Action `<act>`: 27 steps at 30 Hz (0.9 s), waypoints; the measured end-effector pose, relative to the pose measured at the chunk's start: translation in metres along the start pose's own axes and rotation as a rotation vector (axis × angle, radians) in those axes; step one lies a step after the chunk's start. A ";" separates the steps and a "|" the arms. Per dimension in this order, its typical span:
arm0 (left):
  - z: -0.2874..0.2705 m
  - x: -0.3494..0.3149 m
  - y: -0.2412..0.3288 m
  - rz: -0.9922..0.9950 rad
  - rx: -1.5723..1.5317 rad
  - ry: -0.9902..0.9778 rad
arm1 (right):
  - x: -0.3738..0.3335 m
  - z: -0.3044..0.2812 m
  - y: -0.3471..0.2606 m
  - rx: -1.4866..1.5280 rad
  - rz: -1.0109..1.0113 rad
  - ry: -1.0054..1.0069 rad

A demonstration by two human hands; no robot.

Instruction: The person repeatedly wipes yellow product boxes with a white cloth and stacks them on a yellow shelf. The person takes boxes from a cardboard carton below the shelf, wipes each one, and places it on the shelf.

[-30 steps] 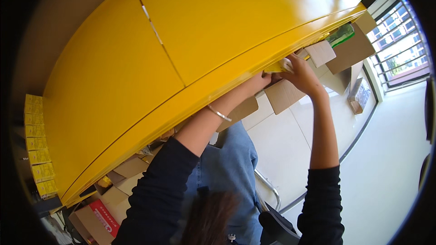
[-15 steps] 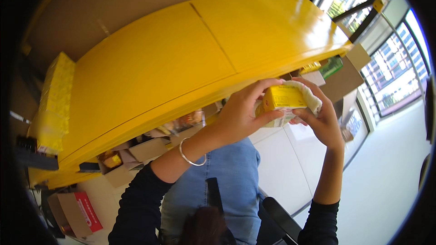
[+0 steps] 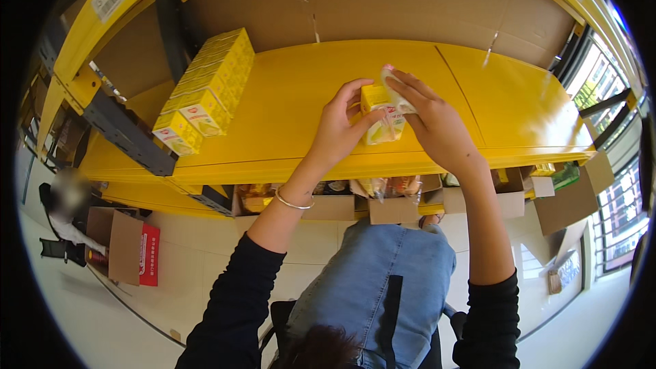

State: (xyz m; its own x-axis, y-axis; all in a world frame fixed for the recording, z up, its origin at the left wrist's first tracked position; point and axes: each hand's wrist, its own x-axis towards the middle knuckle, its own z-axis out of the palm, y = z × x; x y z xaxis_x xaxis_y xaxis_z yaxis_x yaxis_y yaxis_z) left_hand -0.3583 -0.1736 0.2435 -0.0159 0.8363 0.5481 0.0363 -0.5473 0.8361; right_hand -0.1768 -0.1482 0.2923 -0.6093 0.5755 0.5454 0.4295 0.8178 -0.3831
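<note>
The yellow shelf (image 3: 294, 102), a carton row (image 3: 213, 89) at its left, now lies beneath work that half a second ago sat beyond its front edge; the handling seems to have moved inward. Over it the left hand (image 3: 337, 124) grips a single carton (image 3: 381, 128) and the right hand (image 3: 437, 126) holds a white cloth (image 3: 403, 102) against that, shelf room either side, front edge near the wrists.

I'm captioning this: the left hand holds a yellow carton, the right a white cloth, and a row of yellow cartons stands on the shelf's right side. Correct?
Not quite: the head view shows the row of yellow cartons on the left side of the shelf. The left hand does hold a yellow carton, the right hand a white cloth.
</note>
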 end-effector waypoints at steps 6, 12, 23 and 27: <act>-0.018 -0.007 -0.014 0.083 -0.019 0.104 | 0.023 0.037 -0.016 -0.216 -0.217 0.094; -0.004 -0.015 -0.015 0.010 -0.250 0.163 | -0.012 0.050 -0.007 -0.116 -0.119 0.277; -0.008 -0.019 -0.011 -0.099 -0.221 0.104 | -0.062 0.069 -0.010 -0.304 0.203 0.106; -0.003 -0.017 -0.010 -0.087 -0.177 0.074 | -0.061 0.065 -0.011 0.061 0.248 0.521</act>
State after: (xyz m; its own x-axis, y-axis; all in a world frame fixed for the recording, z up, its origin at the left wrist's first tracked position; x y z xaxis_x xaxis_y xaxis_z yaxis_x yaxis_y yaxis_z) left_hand -0.3619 -0.1829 0.2262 -0.0850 0.8794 0.4685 -0.1446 -0.4761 0.8674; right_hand -0.1877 -0.1919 0.2151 -0.0804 0.6859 0.7232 0.4690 0.6663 -0.5798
